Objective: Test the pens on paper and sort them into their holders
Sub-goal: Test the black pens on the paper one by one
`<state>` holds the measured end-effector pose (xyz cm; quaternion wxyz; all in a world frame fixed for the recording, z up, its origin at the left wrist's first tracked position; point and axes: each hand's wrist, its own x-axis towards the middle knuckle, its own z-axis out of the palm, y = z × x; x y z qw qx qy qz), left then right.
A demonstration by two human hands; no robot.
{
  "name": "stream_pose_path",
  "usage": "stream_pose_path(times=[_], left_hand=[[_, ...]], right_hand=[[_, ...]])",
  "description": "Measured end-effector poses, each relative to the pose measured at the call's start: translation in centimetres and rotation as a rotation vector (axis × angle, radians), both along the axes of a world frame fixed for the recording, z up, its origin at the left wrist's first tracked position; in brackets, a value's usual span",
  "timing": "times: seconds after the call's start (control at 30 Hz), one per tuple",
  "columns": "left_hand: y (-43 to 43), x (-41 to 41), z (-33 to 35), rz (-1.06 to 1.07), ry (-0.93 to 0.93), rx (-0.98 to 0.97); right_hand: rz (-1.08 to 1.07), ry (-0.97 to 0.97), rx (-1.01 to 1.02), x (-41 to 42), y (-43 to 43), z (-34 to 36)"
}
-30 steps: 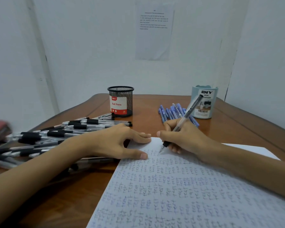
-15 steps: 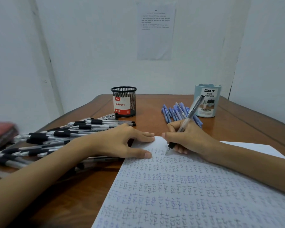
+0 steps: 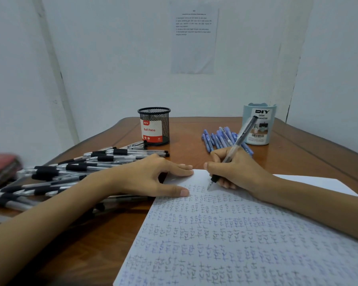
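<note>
In the head view, your right hand [image 3: 236, 170] grips a clear-barrelled pen with a black rubber grip [image 3: 234, 147]. Its fingers [image 3: 225, 184] are curled round the barrel and pinch it low down. The pen's tip touches the white sheet of paper crowded with small handwritten "test" marks [image 3: 225, 234], near its far edge.

The sheet lies on the brown wooden desk [image 3: 190, 149]. Your left hand [image 3: 151, 176] rests on the sheet's far left corner, fingers straight and pressed together, thumb spread apart along the left edge.

Left of the sheet lies a heap of clear pens with black grips [image 3: 70, 174], partly under your left forearm. Beyond the sheet to the left stands a black wire-mesh cup labelled "Ball Pens" [image 3: 154, 126]. Beyond it to the right stands a pale blue cup labelled "Desk Organizer" [image 3: 258, 124]. A cluster of blue pens [image 3: 215, 139] lies between that cup and the sheet.

Far left of the sheet sits a blurred red object [image 3: 2, 168].
</note>
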<state>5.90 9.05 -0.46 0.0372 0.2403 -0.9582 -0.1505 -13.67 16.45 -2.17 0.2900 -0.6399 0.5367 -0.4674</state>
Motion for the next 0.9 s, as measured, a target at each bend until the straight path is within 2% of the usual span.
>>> stream_pose_path(times=[0.9], left_hand=[[0.06,0.12,-0.14,-0.021,-0.001,-0.031]], right_hand=[[-0.018,0.042,-0.054,-0.08,-0.31,-0.1]])
